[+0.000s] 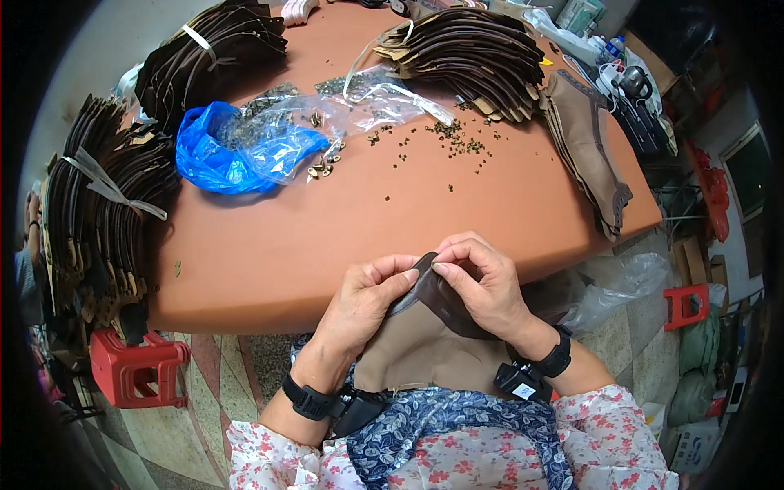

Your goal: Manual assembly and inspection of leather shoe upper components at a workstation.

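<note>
Between both hands, over my lap, is a brown leather shoe upper (433, 351) with a tan lining side and a darker edge. My left hand (365, 300) pinches its dark upper edge between thumb and fingers. Close beside it, my right hand (488, 284) grips the same edge near the tip, thumb on the near side. Whether a small part sits under the fingertips is hidden. Ahead on the table lie scattered small brass-coloured metal fittings (467, 147) and a few larger pale ones (323, 167) by a blue plastic bag (204, 155).
The orange-brown table (269, 253) curves in front of me. Tied stacks of dark uppers stand at left (98, 212), back left (208, 61) and back right (465, 61). A tan pile of uppers (584, 147) overhangs the right edge. Red stools (135, 367) and clear plastic sheeting (621, 290) are below.
</note>
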Tool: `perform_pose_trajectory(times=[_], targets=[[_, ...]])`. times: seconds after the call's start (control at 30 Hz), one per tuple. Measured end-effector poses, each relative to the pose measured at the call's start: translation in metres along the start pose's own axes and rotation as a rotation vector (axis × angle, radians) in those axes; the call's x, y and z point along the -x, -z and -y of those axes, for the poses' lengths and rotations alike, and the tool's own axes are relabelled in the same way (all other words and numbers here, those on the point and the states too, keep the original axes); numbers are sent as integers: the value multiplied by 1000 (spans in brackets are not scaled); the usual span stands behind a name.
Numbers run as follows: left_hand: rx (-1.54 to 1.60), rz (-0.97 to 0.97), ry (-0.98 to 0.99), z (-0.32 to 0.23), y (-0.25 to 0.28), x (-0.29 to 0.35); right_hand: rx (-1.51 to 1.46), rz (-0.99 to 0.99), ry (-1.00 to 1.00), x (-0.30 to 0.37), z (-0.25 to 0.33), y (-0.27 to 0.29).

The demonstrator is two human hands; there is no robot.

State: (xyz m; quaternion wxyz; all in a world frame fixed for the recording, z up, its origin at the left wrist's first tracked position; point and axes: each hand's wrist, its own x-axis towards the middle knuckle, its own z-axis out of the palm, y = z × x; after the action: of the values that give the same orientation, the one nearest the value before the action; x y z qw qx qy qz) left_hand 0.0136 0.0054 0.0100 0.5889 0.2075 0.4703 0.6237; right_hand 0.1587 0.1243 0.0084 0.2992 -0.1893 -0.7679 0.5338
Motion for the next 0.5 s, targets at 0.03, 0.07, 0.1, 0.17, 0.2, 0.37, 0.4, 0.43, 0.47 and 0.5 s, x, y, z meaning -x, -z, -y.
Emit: perform_pose_trajectory(times=[0.03,0.07,0.1,0.17,0.2,0.37,0.4,0.43,0.47,0.5], targets=[[12,-4,1,0,0,1,-60,9,-25,0,-1,-1],[23,-7,1,-1,0,2,-121,19,-50,0,-2,-1],[34,-11,2,-1,0,3,-156,29,-75,0,-1,-1],[35,-7,5,-1,0,2,-217,42,-130,0,-1,0],[36,-6,7,0,0,1,-236,54,-145,-1,-2,1],[-23,-2,13,-2,-2,1,-345,116,-266,-4,-2,8],[-25,-5,6,-2,-2,1,-324,126,-252,-4,-2,9],[-14,-6,16,-2,-2,1,-302,136,-237,-4,-3,10],[-3,-4,27,-2,-1,1,-278,143,-223,-4,-4,11],[9,-3,38,-1,-1,0,-284,153,-225,-4,-4,12]])
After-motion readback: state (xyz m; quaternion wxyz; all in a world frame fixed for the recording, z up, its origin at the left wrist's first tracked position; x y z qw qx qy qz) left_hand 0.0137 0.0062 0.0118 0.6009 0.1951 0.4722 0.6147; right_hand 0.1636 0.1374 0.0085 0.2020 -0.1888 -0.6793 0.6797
